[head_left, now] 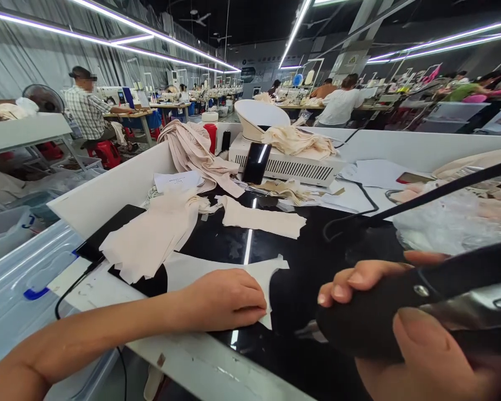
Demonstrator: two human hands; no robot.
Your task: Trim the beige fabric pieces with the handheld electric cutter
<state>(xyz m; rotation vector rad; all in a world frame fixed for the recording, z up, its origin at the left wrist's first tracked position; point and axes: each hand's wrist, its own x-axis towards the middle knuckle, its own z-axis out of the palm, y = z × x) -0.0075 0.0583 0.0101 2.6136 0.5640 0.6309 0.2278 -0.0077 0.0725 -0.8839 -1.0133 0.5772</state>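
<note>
My left hand (229, 301) rests on a pale fabric piece (196, 273) at the front of the glossy black tabletop (309, 256). Its fingers are bent and pressed together near the piece's right edge; what they pinch, if anything, is hidden. At the lower right, my right hand (417, 340) is wrapped round a black handheld tool (371, 323) with a metal part, raised close to the camera. Beige cut pieces (154, 234) lie in a stack at the left, and a beige strip (263, 217) lies behind my left hand.
Behind the tabletop stand a white vented box (284, 164), a phone (256, 162), a red thread cone (211, 136) and draped pink fabric (192, 150). Plastic bags (451, 217) and a black cable are at the right. People sit at sewing tables beyond. Clear plastic bins (37, 284) stand left.
</note>
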